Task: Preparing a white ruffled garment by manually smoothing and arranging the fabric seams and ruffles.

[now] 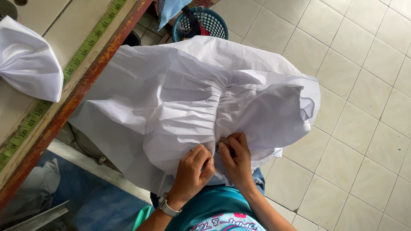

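Note:
A large white pleated garment [192, 98] lies spread over my lap, bunched into gathers along a seam through its middle. My left hand [193, 169], with a watch on the wrist, pinches the fabric at the near end of that seam. Right beside it, my right hand [234, 158] grips the cloth and a small metal tool [222, 143], whose kind I cannot make out. Both hands touch the garment and almost touch each other.
A worktable [64, 107] with a rusty edge and a yellow-green measuring tape [85, 47] stands at left, bearing another piece of white cloth [28, 60]. A teal plastic basket [201, 21] sits on the tiled floor [364, 107] beyond the garment.

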